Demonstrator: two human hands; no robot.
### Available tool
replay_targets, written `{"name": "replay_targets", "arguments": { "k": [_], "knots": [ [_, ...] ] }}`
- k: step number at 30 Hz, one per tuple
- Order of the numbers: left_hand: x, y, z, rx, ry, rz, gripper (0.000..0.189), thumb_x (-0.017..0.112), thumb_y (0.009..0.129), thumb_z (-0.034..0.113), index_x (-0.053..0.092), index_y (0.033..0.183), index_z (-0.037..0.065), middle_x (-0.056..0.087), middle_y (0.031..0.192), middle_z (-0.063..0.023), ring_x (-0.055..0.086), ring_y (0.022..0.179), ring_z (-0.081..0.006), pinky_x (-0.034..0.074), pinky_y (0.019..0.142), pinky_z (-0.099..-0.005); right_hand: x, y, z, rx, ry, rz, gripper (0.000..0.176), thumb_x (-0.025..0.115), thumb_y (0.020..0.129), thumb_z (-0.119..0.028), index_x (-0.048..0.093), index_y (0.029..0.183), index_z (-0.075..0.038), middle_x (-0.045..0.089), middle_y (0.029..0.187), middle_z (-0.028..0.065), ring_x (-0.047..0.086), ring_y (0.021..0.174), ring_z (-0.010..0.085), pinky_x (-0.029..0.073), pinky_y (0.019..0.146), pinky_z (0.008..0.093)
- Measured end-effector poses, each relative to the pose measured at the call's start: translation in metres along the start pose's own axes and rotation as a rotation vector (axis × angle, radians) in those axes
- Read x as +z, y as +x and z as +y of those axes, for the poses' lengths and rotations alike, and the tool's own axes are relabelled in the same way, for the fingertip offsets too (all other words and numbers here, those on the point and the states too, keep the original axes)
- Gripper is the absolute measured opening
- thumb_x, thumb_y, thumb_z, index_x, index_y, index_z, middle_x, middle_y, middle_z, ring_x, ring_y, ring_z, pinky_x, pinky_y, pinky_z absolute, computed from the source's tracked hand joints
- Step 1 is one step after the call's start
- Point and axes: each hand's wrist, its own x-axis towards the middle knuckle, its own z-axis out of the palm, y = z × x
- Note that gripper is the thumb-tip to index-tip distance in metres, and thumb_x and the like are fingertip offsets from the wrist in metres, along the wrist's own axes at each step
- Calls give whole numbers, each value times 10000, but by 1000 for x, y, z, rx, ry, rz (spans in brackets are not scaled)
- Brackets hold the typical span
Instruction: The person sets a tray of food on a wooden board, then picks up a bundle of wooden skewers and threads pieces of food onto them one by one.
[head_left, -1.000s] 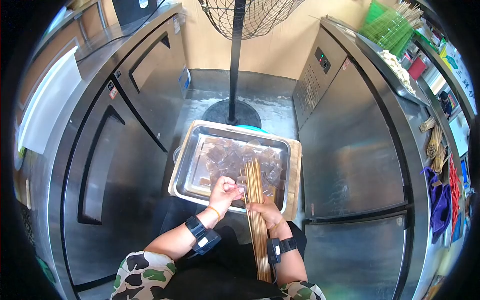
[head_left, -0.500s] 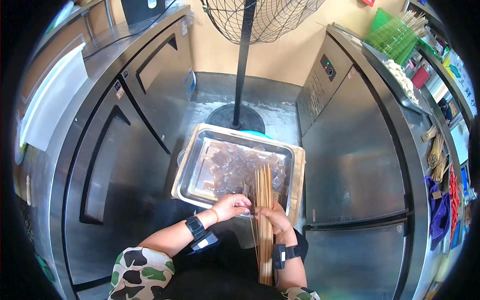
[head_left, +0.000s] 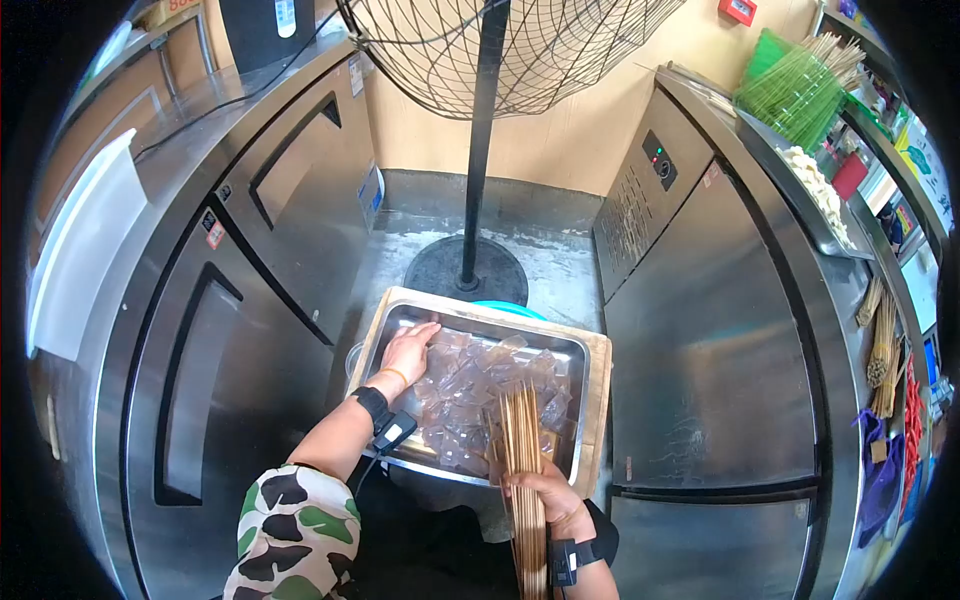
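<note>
A steel tray (head_left: 480, 322) holds a pile of clear, brownish jelly-like pieces (head_left: 470, 385). My left hand (head_left: 408, 352) reaches into the tray at the pile's left edge, fingers stretched out and touching or very near the pieces. Nothing shows in that hand. At the tray's near right side my right hand (head_left: 548, 487) is wrapped round a thick bundle of bamboo skewers (head_left: 522, 440). Their upper ends stand in front of the pieces, and their lower ends run down towards my lap. My right palm is hidden by the bundle.
The tray rests on a wooden board (head_left: 597, 400). Beyond it stands a caged fan on a round base (head_left: 466, 272). Steel cabinets (head_left: 715, 330) flank both sides. On the right counter are a tray of white pieces (head_left: 820, 195), a green skewer basket (head_left: 790, 90) and skewer bundles (head_left: 882, 345).
My left hand has moved from beside the skewers, forward and left into the tray, with its fingers now stretched. My right hand keeps hold of the bundle, lower in view.
</note>
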Motion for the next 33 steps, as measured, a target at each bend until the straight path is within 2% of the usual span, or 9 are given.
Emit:
{"name": "replay_targets", "arguments": {
  "k": [5,6,10,13,17,22,25,26,33],
  "knots": [
    [8,7,9,-55,234,-111,228,507,766,63,638,954,69,589,1070,-93,537,1001,-269,428,876,-368,-3,3,1,22,-18,12,360,637,727,-25,525,1069,-19,596,791,42,581,666,132,475,587,237],
    [11,8,7,0,303,-70,172,518,757,93,650,861,60,618,978,-105,559,947,-274,446,851,-378,-2,4,0,27,-20,18,350,637,728,-26,528,1060,-22,595,788,42,581,664,131,476,587,238],
    [6,3,5,-9,352,-146,158,549,726,116,654,818,42,653,825,-140,625,820,-299,486,796,-385,3,5,-1,10,-29,30,319,641,726,-29,531,1026,-34,594,763,39,581,647,127,477,572,242],
    [-17,-7,19,-303,49,-158,153,553,739,127,657,796,30,647,836,-175,630,822,-304,500,772,-378,2,6,3,0,-26,21,345,649,722,-30,521,1042,-38,593,750,36,580,637,126,479,567,241],
    [-17,-33,-13,-769,-1198,-144,225,478,845,26,604,1031,36,642,981,-106,628,897,-180,518,762,-299,3,8,6,-29,-57,18,379,668,712,-34,521,1061,-41,594,784,31,583,666,124,484,584,246],
    [-49,-75,50,-775,-1849,-304,242,463,908,81,534,1127,7,617,1071,-141,619,937,-227,512,811,-333,11,6,8,-72,-91,20,441,693,694,-29,518,1099,-41,588,832,23,580,712,129,485,627,248],
    [-22,-95,60,-1061,-2168,-339,264,467,910,107,522,1149,7,610,1100,-126,615,938,-231,510,809,-347,9,2,13,-52,-105,15,478,690,693,-15,499,1130,-41,599,833,36,588,711,131,492,624,250],
    [-14,-97,66,-1203,-2187,-294,263,473,917,132,526,1145,13,624,1082,-108,623,919,-224,514,793,-335,7,1,13,-40,-103,20,483,687,694,-10,494,1136,-40,602,834,40,591,710,131,494,621,251],
    [-11,-89,93,-1276,-2040,-181,221,522,907,166,580,1092,57,651,1017,-78,626,909,-207,508,805,-324,15,-9,7,1,-110,24,433,696,699,-14,505,1086,-35,587,816,27,587,709,126,493,625,244]
  ]
}}
